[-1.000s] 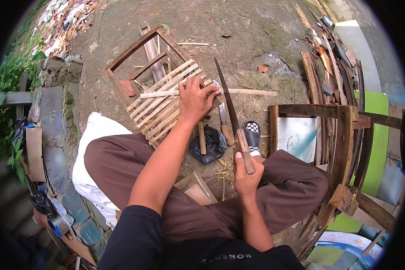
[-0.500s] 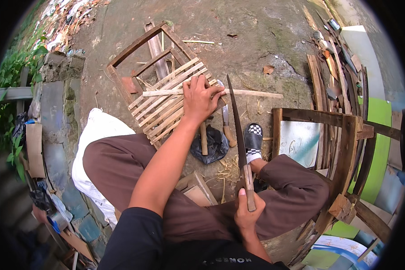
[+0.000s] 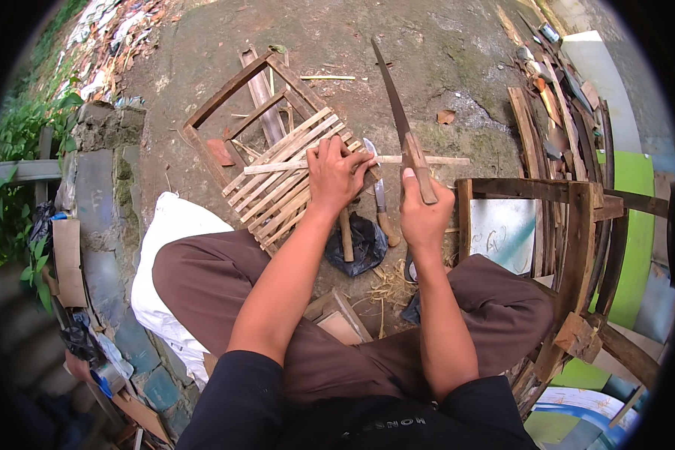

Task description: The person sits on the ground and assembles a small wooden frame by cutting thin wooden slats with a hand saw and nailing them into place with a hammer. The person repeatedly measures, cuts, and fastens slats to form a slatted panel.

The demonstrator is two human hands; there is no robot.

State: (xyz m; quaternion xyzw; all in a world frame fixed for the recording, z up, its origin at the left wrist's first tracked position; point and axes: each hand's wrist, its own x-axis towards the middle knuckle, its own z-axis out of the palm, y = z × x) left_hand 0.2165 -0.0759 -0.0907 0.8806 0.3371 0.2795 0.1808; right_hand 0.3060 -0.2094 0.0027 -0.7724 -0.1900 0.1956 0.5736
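In my right hand (image 3: 426,214) is a handsaw (image 3: 399,109), gripped by its wooden handle, its long dark blade tilted up and away from me. The blade passes over or close beside a thin pale wooden strip (image 3: 446,160); I cannot tell whether they touch. My left hand (image 3: 333,176) presses that strip down, fingers bent around it, across a slatted wooden frame (image 3: 227,92) like a chair. The strip's right end sticks out past the slats. A knife (image 3: 380,196) with a wooden handle lies beside the frame, near a wooden tool handle (image 3: 346,238) whose head is hidden.
A black plastic bag (image 3: 367,244) lies between my legs, with wood shavings (image 3: 391,285) nearby. At my right stands a dark wooden frame (image 3: 514,189), with stacked planks (image 3: 529,127) behind it. A white sack (image 3: 176,225) lies by my left leg, beside a low block wall (image 3: 105,225).
My right hand has moved up and forward with the handsaw, lifting its blade tip farther away. The left hand stays on the strip. The view has shifted slightly.
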